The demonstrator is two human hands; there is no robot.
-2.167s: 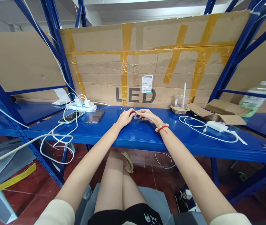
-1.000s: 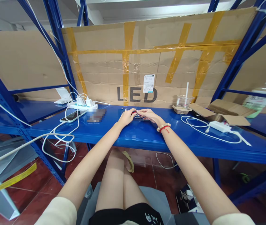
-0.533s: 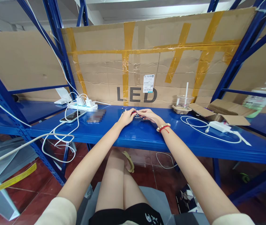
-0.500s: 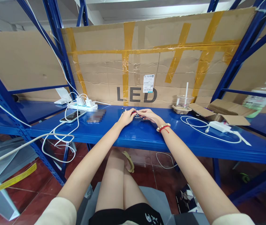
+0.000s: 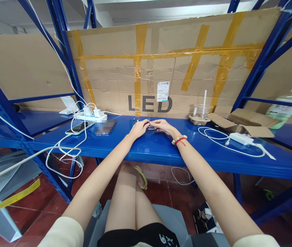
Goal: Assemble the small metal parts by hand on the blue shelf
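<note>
Both hands meet above the blue shelf top (image 5: 158, 147), near its back, with their fingertips almost touching. My left hand (image 5: 139, 129) is closed, its fingers pinched around something small and partly red that they mostly cover. From the other side my right hand (image 5: 163, 126), also closed, has thumb and fingers pressed together at the same spot; what they grip is hidden. Just beneath the fingertips lies a small shiny metallic bit (image 5: 151, 128), too small to name. A beaded bracelet (image 5: 179, 140) with a red string circles my right wrist.
To the left are a white power strip (image 5: 90, 117), a phone (image 5: 80, 128), a blurred patch (image 5: 106, 127) and loose white cable (image 5: 65, 148). On the right stand a plastic cup (image 5: 201, 112), an open cardboard box (image 5: 243, 123) and a white adapter (image 5: 241, 138). Cardboard (image 5: 104, 79) walls the back.
Both hands stay in the same place, with only a slight shift of the fingers; less of the red thing shows between them now.
</note>
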